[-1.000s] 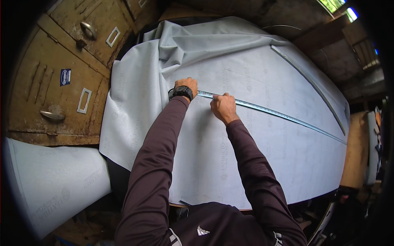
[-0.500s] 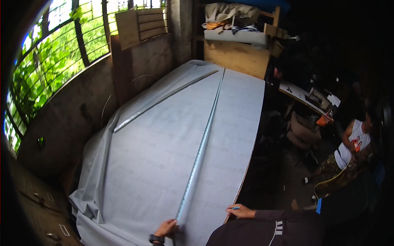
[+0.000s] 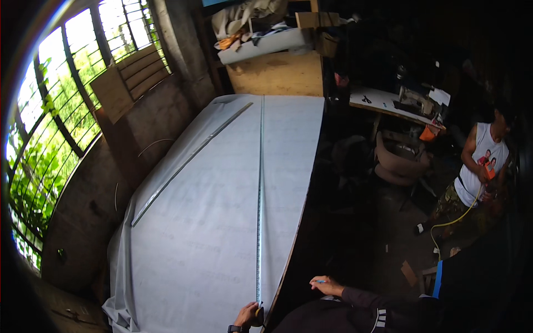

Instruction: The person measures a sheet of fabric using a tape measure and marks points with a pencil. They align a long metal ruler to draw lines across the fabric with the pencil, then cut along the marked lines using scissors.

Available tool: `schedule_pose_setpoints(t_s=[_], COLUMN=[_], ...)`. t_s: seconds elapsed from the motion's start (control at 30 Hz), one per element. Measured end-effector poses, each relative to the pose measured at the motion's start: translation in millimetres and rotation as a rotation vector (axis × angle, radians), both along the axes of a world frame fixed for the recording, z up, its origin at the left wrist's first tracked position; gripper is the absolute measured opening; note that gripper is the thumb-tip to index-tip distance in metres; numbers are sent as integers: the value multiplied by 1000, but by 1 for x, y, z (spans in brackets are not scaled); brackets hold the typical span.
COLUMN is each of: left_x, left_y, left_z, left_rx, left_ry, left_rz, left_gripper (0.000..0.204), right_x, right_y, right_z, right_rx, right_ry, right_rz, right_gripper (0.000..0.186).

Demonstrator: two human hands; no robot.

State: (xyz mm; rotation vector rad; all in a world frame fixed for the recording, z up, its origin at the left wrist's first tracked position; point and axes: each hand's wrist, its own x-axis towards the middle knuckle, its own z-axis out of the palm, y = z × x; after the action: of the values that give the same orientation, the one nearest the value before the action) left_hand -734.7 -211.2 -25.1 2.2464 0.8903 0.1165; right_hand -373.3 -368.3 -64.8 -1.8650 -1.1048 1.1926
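A wide sheet of light grey fabric [image 3: 200, 222] covers the long table. Down its length runs the blade of a tape measure [image 3: 260, 194], extended to the far end. At the near end my left hand [image 3: 245, 316], with a dark watch on the wrist, is closed on the tape's dark case, partly hidden by the fingers. Just off the table's right edge, my right hand [image 3: 327, 286] pinches a thin blue pen [image 3: 319, 281]. A long metal ruler [image 3: 191, 164] lies slantwise on the left part of the fabric.
A barred window [image 3: 72, 83] and wall run along the left. A wooden board [image 3: 277, 75] with piled cloth above stands beyond the table. To the right are a sewing machine table [image 3: 377, 102], a chair [image 3: 401, 158] and a person [image 3: 482, 152] holding an orange tool with a yellow cord.
The view has turned to the right. My left hand and the tape's near end have shifted closer to the table's right edge. My right hand has moved off that edge, still with the pen.
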Motion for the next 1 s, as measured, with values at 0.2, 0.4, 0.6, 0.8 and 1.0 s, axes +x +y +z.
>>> schedule_pose_setpoints(t_s=[0.2, 0.4, 0.6, 0.8, 1.0], left_x=[103, 191, 246, 306, 331], left_y=[27, 43, 85, 148, 200], left_z=[8, 14, 11, -11, -25], left_rx=[-527, -671, -463, -774, -803], left_ry=[-200, -311, -37, -192, -225], left_rz=[421, 558, 241, 515, 524], left_gripper=[26, 23, 37, 37, 38], right_x=[114, 184, 199, 234, 298], right_y=[-32, -55, -65, -30, 86], right_z=[-8, -17, -78, -79, -44], right_rx=[96, 180, 80, 79, -49], right_ry=[16, -56, 42, 55, 73], right_rz=[-288, -436, -622, -465, -496], right_gripper=[18, 19, 21, 25, 22])
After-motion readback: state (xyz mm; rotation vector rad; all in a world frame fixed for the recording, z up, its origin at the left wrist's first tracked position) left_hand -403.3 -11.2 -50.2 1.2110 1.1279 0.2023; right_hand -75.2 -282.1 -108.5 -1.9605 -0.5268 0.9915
